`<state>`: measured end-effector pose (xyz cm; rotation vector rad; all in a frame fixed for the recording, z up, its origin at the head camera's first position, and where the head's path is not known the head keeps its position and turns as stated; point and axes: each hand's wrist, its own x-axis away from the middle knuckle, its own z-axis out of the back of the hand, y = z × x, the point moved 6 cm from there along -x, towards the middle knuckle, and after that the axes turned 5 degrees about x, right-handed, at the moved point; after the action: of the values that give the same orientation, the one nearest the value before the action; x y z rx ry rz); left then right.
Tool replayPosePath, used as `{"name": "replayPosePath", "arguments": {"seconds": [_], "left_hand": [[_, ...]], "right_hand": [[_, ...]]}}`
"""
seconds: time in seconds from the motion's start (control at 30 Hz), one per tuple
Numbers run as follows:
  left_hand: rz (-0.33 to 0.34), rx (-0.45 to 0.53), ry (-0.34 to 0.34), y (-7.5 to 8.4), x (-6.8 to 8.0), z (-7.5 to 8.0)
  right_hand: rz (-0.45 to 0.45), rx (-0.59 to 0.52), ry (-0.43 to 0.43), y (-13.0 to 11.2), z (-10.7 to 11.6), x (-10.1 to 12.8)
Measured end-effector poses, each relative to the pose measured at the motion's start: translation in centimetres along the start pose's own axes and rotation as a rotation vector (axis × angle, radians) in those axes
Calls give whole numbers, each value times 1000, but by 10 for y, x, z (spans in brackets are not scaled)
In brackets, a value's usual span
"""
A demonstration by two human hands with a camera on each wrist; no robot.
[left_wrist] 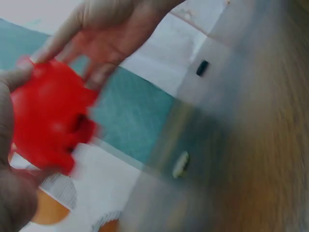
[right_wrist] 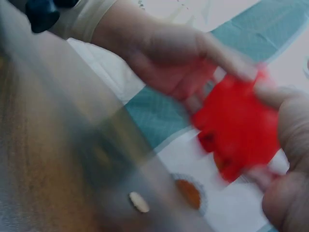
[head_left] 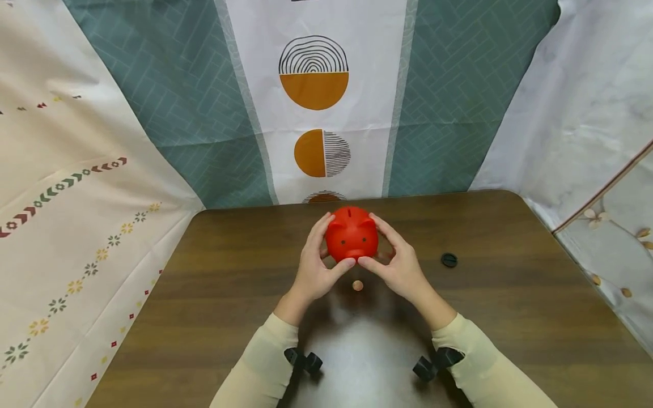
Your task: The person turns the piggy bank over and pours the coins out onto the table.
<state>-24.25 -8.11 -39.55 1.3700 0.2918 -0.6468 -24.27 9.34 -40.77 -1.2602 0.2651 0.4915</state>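
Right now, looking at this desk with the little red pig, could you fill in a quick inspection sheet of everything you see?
Surface: dark wood-grain table, glossy patch near the person.
Job's things: red piggy bank, slot on top, snout facing the camera, held above the table; small coin lying on the table below it.
Clutter: black round plug lying to the right, apart from the hands.
Hands: left hand and right hand each grip a side of the piggy bank, fingers curled round it.
Cables: nothing seen.
Surroundings: patterned cloths hung behind and at both sides; black camera mounts on both cream sleeves.
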Motion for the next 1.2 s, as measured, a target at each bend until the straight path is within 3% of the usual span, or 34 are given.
{"name": "replayPosePath", "arguments": {"seconds": [0.17,0.37,0.47,0.57,0.63,0.7,0.87,1.1,1.2], "left_hand": [[191,36,-48,0,0,-6],[232,6,-67,3,2,-7],[156,-12,-68,5,1,-5],[-30,-40,-41,8,-3,-2],[-103,-59,-25,18,-5,0],[-60,-50,-34,12,-6,1],[205,-32,-83,2,0,3],[252,-42,-112,6,1,2],[197,-48,-105,8,0,2]], "right_hand": [[-218,-69,-38,21,0,3],[-244,-40,-53,7,1,5],[-159,30,-38,-4,3,4],[19,82,9,-12,6,0],[90,108,31,-17,8,-3],[39,74,-2,-24,7,-6],[-173,80,-96,-27,0,-4],[-170,126,-64,-25,0,0],[-113,111,-17,-20,2,2]]}}
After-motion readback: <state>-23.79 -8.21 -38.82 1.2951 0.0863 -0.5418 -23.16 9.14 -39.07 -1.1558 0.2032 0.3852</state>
